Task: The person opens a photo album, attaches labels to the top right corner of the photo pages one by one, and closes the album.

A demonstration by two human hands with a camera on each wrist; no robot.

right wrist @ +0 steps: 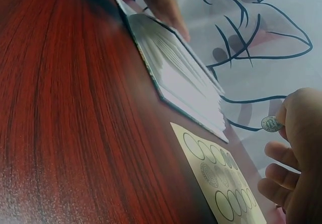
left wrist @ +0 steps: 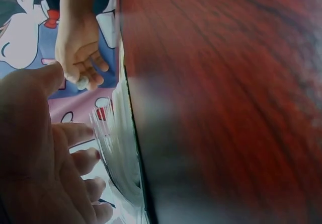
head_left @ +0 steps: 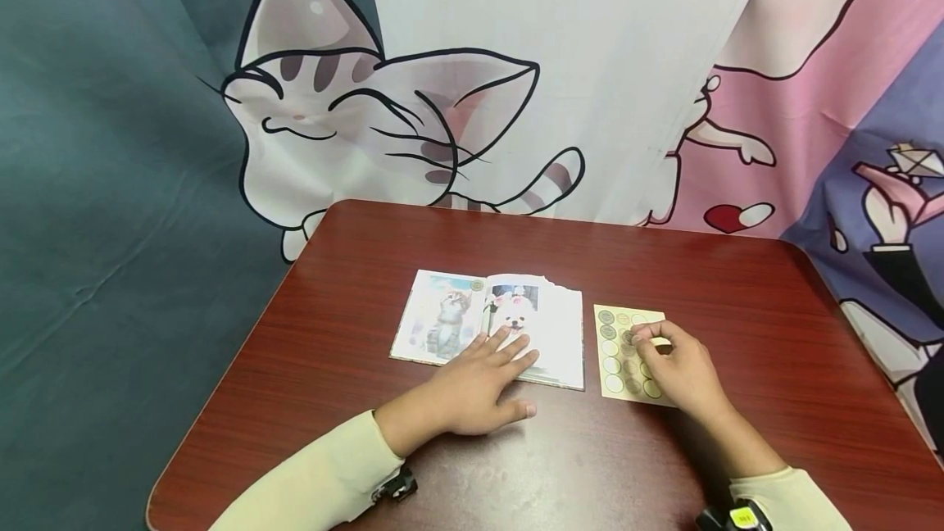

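An open book (head_left: 564,338) lies on the table, a kitten picture (head_left: 448,318) on its left page and a white dog picture (head_left: 515,310) on its right. One round sticker (head_left: 477,285) sits at the kitten page's top corner. My left hand (head_left: 479,388) rests on the lower part of the book with its fingers spread. To the right of the book lies a pale yellow sticker sheet (head_left: 612,357), with several round stickers and bare circles. Above that sheet, my right hand (head_left: 682,367) pinches a small round printed sticker (right wrist: 271,124) between thumb and forefinger.
The reddish-brown wooden table (head_left: 590,465) has rounded corners and ends at a cartoon curtain (head_left: 605,39) behind it. A device is strapped at each wrist, the left one (head_left: 398,483) dark, the right one (head_left: 741,515) with a yellow label.
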